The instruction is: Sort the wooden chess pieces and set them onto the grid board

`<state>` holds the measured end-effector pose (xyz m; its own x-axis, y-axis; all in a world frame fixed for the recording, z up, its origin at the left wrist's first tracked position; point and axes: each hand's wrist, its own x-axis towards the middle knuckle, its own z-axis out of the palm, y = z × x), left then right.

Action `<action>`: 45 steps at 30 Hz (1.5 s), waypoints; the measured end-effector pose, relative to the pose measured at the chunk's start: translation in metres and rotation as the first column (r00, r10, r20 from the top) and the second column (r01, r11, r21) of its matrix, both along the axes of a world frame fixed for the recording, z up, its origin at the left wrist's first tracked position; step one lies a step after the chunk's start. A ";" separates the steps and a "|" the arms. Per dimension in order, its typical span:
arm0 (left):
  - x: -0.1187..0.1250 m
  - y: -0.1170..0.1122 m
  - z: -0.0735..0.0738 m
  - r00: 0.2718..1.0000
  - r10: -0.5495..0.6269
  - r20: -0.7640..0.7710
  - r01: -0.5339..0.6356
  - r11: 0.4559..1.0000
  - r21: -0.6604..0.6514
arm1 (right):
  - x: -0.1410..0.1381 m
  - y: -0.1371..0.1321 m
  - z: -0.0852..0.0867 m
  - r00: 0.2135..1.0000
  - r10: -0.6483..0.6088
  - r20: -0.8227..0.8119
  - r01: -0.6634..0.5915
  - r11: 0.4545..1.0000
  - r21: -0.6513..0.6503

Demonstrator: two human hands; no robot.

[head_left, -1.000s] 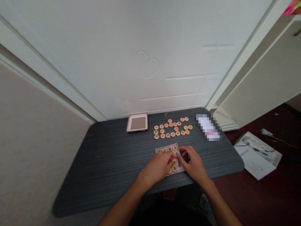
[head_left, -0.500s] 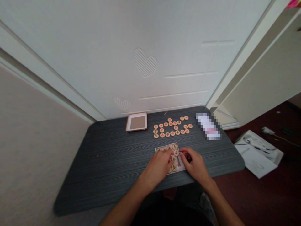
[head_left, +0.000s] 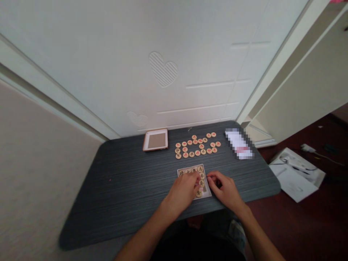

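Note:
A small white tray (head_left: 208, 192) near the table's front edge holds several round wooden game discs (head_left: 200, 169) with dark characters. My left hand (head_left: 182, 192) lies over the tray's left half, fingers curled onto the discs inside. My right hand (head_left: 225, 189) sits at the tray's right edge, fingers bent and pinched close to a disc; what they grip is hidden. Farther back, a loose group of several wooden discs (head_left: 196, 146) with red and dark marks lies on the dark grey table (head_left: 130, 188).
An empty box lid (head_left: 156, 140) with a brown inside lies at the back left of the discs. A blurred white card (head_left: 239, 143) lies at the back right. A white door stands behind the table. White papers (head_left: 296, 174) lie on the dark red floor to the right.
Both hands stayed on the tray. The right hand's fingers curled in and drew slightly back from the tray's right edge. The camera tipped a little, shifting the scene left.

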<state>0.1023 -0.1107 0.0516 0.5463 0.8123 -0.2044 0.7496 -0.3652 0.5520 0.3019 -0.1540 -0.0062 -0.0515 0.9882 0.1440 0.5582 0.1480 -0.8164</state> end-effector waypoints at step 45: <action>0.004 -0.001 -0.001 1.000 -0.007 -0.017 0.008 0.999 0.048 | 0.000 -0.001 -0.005 1.000 -0.011 -0.025 0.012 0.998 0.063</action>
